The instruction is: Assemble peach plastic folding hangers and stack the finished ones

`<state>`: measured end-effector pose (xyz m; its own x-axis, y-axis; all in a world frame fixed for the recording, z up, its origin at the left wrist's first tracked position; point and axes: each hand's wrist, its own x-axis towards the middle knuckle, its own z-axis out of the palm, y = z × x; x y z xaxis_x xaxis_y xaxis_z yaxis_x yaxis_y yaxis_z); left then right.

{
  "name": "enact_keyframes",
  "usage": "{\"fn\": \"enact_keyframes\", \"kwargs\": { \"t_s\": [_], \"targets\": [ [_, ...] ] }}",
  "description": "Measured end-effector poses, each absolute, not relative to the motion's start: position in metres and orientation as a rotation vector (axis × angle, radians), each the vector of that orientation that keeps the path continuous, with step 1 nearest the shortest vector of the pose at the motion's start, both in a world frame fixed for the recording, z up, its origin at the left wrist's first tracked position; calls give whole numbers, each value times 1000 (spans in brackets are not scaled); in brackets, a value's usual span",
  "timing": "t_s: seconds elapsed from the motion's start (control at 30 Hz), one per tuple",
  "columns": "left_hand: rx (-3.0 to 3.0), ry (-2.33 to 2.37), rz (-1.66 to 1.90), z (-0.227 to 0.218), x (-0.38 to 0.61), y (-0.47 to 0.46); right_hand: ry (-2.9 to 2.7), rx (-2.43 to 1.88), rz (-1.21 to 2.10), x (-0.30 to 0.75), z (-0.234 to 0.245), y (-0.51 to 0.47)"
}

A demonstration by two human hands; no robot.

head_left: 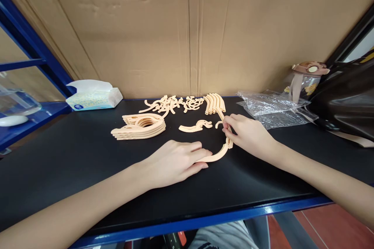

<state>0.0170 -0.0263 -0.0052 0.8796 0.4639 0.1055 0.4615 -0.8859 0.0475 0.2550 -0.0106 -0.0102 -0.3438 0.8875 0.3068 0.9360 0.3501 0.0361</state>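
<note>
Cardboard (131, 27): brown, across the upper frame. Table (73, 163): black top, blue edge, mid to lower frame. Plastic (269, 111): clear, crumpled, right, before a bottle (311, 74). Your left hand (175, 163): lower centre, fingers and thumb pinching one end of a curved piece (216, 157). Your right hand (247, 132): right of centre, fingertips closed on a second piece (229, 142) that meets the first; whether they are locked together you cannot tell. Tissues (92, 99): left. Stack (140, 132): cream, left of centre. Pile (168, 104): small cream parts, centre. Row (215, 104): curved lengths, side by side, behind your right hand. Loose piece (191, 128): wavy, centre, between stack and right hand.
</note>
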Motion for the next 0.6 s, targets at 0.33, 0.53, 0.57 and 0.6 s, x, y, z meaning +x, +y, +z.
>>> {"fn": "enact_keyframes", "kwargs": {
  "t_s": [0.33, 0.53, 0.57, 0.6],
  "targets": [
    [2970, 800, 361, -12, 14, -17, -2682, -1222, -420, 257, -11, -14],
    [3002, 791, 407, -15, 13, -13, -2740, -1056, -502, 257, -15, -12],
    [3000, 789, 414, -16, 13, -12, -2744, -1054, -518, 258, -15, -11],
    [2997, 786, 416, -16, 13, -12, -2746, -1057, -529, 259, -15, -11]
  ]
}}
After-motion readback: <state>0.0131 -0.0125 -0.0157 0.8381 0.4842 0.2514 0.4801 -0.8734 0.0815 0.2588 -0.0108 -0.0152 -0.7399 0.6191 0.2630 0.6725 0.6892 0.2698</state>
